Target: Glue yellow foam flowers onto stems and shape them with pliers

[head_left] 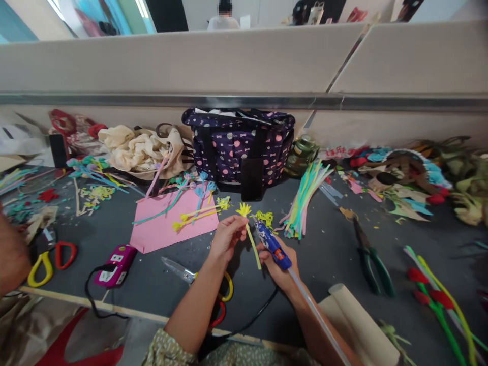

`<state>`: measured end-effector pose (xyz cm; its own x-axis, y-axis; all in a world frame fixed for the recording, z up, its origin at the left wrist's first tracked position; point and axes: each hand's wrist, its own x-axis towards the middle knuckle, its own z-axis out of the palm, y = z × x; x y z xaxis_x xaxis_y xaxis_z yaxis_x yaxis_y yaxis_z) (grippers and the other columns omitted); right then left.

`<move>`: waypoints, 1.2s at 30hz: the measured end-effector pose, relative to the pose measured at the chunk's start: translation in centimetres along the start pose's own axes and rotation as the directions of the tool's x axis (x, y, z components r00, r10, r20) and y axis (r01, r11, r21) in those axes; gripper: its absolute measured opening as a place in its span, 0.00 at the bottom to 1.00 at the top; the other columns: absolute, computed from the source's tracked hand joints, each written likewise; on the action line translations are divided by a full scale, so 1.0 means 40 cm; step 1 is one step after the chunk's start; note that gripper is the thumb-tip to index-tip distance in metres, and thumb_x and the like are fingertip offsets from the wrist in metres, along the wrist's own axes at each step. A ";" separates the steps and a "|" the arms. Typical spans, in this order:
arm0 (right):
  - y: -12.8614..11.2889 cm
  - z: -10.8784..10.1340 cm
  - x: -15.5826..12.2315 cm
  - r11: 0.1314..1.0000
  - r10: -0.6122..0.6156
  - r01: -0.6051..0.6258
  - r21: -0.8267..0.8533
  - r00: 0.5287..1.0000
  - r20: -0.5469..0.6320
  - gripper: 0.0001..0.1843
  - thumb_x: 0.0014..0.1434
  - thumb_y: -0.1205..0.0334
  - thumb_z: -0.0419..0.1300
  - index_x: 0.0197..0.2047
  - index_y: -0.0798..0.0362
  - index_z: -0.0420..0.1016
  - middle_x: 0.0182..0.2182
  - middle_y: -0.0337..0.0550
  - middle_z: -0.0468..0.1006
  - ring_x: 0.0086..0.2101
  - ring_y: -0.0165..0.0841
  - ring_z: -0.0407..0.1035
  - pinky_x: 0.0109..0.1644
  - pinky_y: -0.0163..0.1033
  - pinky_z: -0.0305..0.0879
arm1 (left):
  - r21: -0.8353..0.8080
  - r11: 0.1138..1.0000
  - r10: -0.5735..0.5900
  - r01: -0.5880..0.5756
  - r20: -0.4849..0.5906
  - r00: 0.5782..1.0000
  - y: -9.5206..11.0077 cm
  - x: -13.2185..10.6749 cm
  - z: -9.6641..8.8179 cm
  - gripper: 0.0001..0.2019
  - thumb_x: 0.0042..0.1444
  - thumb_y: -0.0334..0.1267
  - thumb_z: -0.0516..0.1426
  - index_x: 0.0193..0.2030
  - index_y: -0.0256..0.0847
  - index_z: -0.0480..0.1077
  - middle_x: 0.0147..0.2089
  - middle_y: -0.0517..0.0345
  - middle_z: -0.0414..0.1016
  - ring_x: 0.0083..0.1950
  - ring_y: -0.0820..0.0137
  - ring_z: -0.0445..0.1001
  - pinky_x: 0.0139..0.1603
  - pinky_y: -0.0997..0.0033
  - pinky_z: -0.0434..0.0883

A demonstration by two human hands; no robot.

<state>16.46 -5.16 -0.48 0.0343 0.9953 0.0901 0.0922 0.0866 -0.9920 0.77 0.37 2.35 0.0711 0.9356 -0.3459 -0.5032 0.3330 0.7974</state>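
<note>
Yellow flower (244, 209) on a pale stem (253, 247), pinched by my left fingers (239, 222); my right fingers (266, 257) grip the blue glue gun (273, 245) just beside it. Farther out, 1 pink sheet (152, 238) lies on the dark desk (324, 254), left of yellow scraps (265, 218).

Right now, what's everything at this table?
Bag: one, navy, back
Phone: one, black, before bag
Jar: one, green, beside bag
Cloth: one, cream, back left
Flower: one, yellow, centre
Glue gun: one, blue, centre
Sheet: one, pink, left
Stem bundle: one, pastel, right
Pliers: one, green handles, right
Loose flowers: several, red, yellow, blue, both sides
Roll: one, tan, front
Scissors: two, yellow and red, front
Power strip: one, magenta, left
Neighbour's arm: one, bare, left
Left hand: one, bare, holding flower
Right hand: one, bare, holding glue gun
</note>
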 end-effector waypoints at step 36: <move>0.025 -0.016 -0.004 0.998 0.007 0.000 -0.067 0.995 0.097 0.15 0.56 0.50 0.65 0.31 0.52 0.72 0.18 0.37 0.73 0.18 0.31 0.69 0.23 0.34 0.66 | 0.047 0.998 -0.051 0.050 0.041 0.998 -0.001 -0.004 0.006 0.09 0.44 0.37 0.67 0.26 0.34 0.74 0.20 0.62 0.70 0.20 0.80 0.66 0.23 0.80 0.64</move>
<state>17.21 -5.25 -1.42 -0.0616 0.9953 0.0743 0.1591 0.0833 -0.9837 0.96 0.22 2.50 0.1321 0.9212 -0.3659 -0.4577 0.3841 0.8018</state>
